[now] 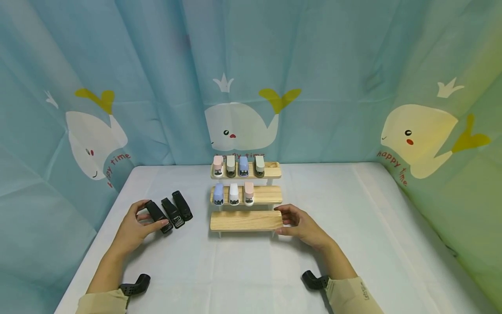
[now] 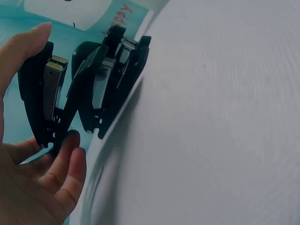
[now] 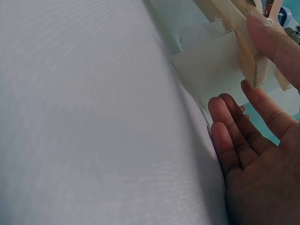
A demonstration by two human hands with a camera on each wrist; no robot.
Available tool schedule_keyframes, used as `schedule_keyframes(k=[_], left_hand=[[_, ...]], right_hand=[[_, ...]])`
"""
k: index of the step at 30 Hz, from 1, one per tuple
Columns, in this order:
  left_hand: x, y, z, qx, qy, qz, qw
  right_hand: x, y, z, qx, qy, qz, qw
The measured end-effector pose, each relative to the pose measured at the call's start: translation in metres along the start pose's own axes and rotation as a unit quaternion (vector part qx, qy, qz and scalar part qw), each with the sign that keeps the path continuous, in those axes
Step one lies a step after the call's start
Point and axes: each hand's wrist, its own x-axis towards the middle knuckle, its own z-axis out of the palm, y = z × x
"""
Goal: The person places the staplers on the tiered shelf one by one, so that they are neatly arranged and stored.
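Note:
My left hand grips a black stapler by its ends, thumb at one and fingers at the other. Two more black staplers lie just right of it, side by side and slanted; the left wrist view shows the gripped stapler upright beside them. At the table's middle stands a three-step wooden rack. My right hand holds the right end of its lowest board, thumb and index finger on either side of the wood, other fingers loosely bent below.
Small pastel staplers stand in rows on the rack: several on the top board, including a blue one, and three on the middle board, including a white one. The white table meets a blue whale-print curtain behind and at the sides.

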Motion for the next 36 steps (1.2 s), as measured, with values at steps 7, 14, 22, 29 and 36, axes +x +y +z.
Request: schedule_keyframes(k=[7,14,22,29,36], left_hand=[[-0.002,0.005,0.0,-0.039,-0.013,0.001,0.9992],[-0.004,0.014,-0.001,-0.073,-0.018,0.018,0.997],[-0.01,0.024,0.002,-0.079,-0.02,0.014,0.9966],[-0.012,0.031,0.004,-0.102,-0.022,0.022,0.9943],[-0.016,0.04,0.007,-0.122,-0.03,0.04,0.9913]], right_hand=[[0.001,0.001,0.0,-0.002,0.004,0.0,1.0],[0.0,0.001,0.0,-0.004,0.013,0.007,0.9999],[0.001,0.002,0.0,-0.001,0.009,0.007,0.9999],[0.0,0.002,0.0,0.001,0.008,0.002,1.0],[0.001,0.002,0.0,0.002,0.006,-0.001,1.0]])
